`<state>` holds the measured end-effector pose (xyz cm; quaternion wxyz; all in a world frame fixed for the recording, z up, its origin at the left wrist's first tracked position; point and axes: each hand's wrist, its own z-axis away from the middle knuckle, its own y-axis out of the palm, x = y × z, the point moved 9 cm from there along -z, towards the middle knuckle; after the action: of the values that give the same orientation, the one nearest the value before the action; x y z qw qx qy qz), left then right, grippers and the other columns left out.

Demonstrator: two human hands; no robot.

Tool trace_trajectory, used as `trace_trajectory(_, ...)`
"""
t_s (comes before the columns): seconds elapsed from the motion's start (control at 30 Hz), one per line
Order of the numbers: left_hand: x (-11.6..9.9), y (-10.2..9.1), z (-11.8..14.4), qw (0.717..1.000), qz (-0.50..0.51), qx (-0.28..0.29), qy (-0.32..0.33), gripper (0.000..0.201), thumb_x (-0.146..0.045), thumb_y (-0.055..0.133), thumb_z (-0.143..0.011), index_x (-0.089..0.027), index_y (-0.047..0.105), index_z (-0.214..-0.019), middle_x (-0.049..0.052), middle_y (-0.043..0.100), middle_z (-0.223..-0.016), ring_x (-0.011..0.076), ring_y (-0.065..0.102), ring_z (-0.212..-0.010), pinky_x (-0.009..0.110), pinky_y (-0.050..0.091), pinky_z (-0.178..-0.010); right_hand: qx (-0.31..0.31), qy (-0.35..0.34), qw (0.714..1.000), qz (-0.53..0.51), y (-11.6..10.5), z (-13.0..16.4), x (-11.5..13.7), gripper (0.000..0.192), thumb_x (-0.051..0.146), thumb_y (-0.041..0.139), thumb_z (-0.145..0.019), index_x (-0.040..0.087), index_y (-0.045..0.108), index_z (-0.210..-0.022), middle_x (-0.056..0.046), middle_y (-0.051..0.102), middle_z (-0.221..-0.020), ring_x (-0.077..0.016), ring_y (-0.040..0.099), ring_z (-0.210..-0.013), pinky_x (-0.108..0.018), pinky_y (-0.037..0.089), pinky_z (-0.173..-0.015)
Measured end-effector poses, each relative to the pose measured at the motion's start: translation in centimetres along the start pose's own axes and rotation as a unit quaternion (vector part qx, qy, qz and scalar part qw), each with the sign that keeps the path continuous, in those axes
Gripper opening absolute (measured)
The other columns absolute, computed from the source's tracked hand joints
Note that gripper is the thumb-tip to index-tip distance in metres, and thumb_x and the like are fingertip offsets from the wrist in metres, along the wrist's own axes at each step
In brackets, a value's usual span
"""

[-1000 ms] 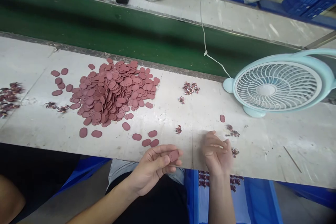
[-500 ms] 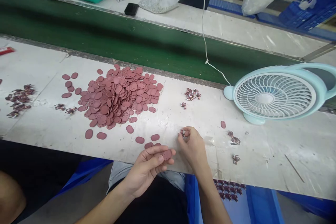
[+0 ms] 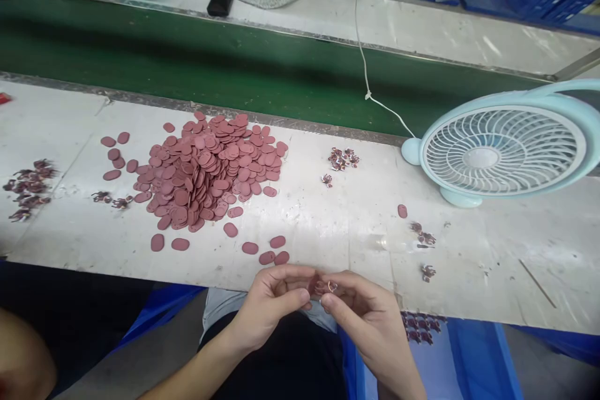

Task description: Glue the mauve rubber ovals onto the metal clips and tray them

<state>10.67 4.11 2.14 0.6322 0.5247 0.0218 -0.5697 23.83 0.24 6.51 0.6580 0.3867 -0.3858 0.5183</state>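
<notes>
Between thumb and fingers, my left hand (image 3: 276, 300) pinches a dark red oval disc (image 3: 314, 284), tilted nearly on edge. My right hand (image 3: 363, 309) is closed on a small brown-and-white figure piece (image 3: 329, 287), held right against the disc; whether the two are joined I cannot tell. Both hands are over the table's near edge. Ahead and to the left lies a big pile of similar oval discs (image 3: 210, 169), with several loose discs (image 3: 267, 257) just beyond my left hand. A cluster of small figure pieces (image 3: 344, 159) lies farther back.
A light-blue fan (image 3: 504, 150) stands at the right, its white cord (image 3: 365, 75) running up across the green conveyor (image 3: 187, 62). More small pieces (image 3: 422, 234) lie on the right. Below the edge is a blue bin (image 3: 487, 356) with rows of pieces. A person's knee (image 3: 25, 356) is at left.
My right hand has picked the small figure piece up off the table and brought it left and nearer, against the disc. My left hand has turned the disc on edge. The view has shifted slightly.
</notes>
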Motion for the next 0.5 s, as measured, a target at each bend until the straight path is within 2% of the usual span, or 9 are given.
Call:
trace_trajectory(0.17,0.15,0.13,-0.01,1.000,-0.009,0.015,0.000,0.022,-0.017,0.079,-0.082,-0.021,0.077,-0.104,0.006,0.080,-0.101,0.0190,0.073,-0.095,0.027,0.057,-0.081,0.006,0.023,0.999,0.036,0.20,-0.44,-0.15,0.014,0.032,0.074,-0.089,0.024,0.075,-0.101,-0.005,0.076,-0.098,-0.0210,0.074,-0.088,-0.033,0.060,-0.079)
trace_trajectory(0.33,0.46,-0.14,0.09,1.000,-0.012,0.010,-0.006,0.014,-0.018,0.081,-0.081,-0.018,0.076,-0.093,0.006,0.081,-0.097,0.0145,0.072,-0.081,0.024,0.056,-0.074,0.037,0.028,0.997,0.069,0.20,-0.55,0.47,0.013,0.032,0.073,-0.090,0.025,0.077,-0.100,-0.003,0.075,-0.096,-0.0162,0.070,-0.082,-0.026,0.057,-0.071)
trace_trajectory(0.5,0.49,0.09,0.12,1.000,-0.015,0.018,-0.006,0.006,-0.017,0.081,-0.080,-0.017,0.077,-0.085,0.007,0.081,-0.095,0.0164,0.072,-0.084,0.027,0.055,-0.079,0.042,0.046,0.996,0.066,0.03,-0.65,0.24,0.016,0.034,0.074,-0.090,0.025,0.077,-0.102,-0.002,0.075,-0.090,-0.0138,0.066,-0.075,-0.025,0.054,-0.067)
